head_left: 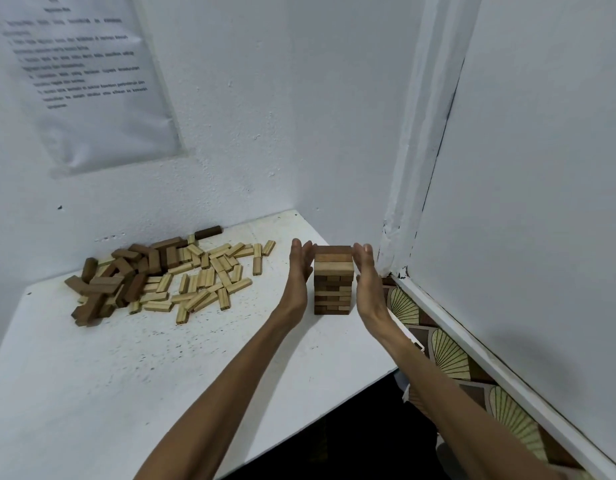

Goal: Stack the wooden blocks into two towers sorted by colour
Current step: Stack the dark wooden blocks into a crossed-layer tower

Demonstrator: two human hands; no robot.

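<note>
A short tower of wooden blocks (333, 280) stands near the right edge of the white table (126, 375); its layers mix dark brown and light wood. My left hand (299, 271) lies flat against the tower's left side, fingers straight and pointing up. My right hand (367, 275) is flat along its right side in the same way. A loose heap lies at the back left: dark brown blocks (116, 282) on its left part, light blocks (206, 278) spread to the right.
White walls close in behind and to the right. A printed sheet (85, 74) hangs on the back wall. Right of the table's edge a patterned floor (448, 355) shows below a white baseboard. One dark block (208, 232) lies by the wall.
</note>
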